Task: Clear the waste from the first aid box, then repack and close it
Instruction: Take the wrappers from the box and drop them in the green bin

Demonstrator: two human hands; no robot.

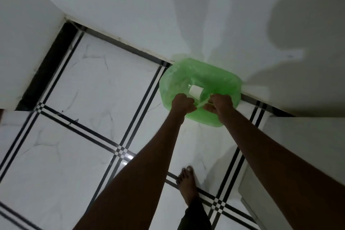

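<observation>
A white marble-look floor [97, 87] with thin black double lines fills the lower and left parts of the frame, and plain white walls [130, 2] meet it along a dark skirting strip that runs from the upper left down toward the right. The light is dim, and soft shadows fall on the wall at the upper right. A white block-like piece of furniture [306, 145] closes off the right edge, so the open floor lies mainly to the left and bottom (the tiles there are bare). A bare foot [187, 183] stands on the floor at the lower centre.

Against the wall, just right of centre, sits a bin lined with a green plastic bag [179, 80], its mouth open upward. Inside it a white boxy piece of waste [195, 90] lies near the front rim, with clear wrapping around it. What else is in the bag cannot be told.

Both arms reach in from the bottom. The left hand [182, 103] is curled into a closed grip at the front rim of the bag; what it has hold of is hidden. The right hand [220, 104] pinches a pale strip of thin plastic [202, 101] stretched between the two hands over the bag's mouth. The first aid box does not show.
</observation>
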